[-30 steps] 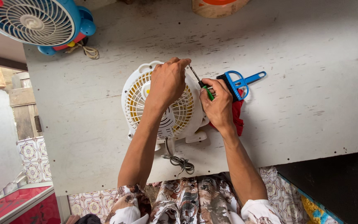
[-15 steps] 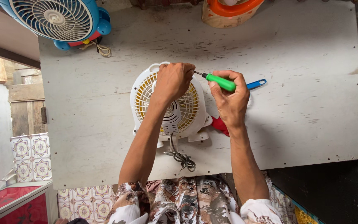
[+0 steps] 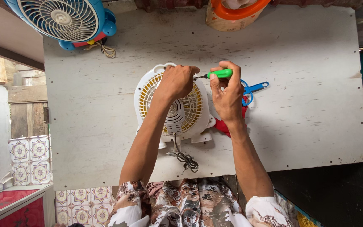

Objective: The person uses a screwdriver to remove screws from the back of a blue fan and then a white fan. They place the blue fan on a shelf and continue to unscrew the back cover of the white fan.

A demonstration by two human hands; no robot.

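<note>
Since a moment ago the right hand (image 3: 228, 96) has swung its pinched green screwdriver (image 3: 217, 74) level, tip at the white fan (image 3: 171, 110) on the table (image 3: 299, 59), left hand (image 3: 178, 80) clamped on its rim.

Bare forearms; left hand (image 3: 177, 82) & right hand (image 3: 228, 98) ungloved. Short sleeves at 6 o'clock: white w/ brown-grey patterned print.

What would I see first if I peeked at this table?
A white and yellow fan lies mid-table under two hands: the left hand rests on its grille, while the right hand holds a green screwdriver at its rim. A blue fan sits at the far-left corner.
</note>
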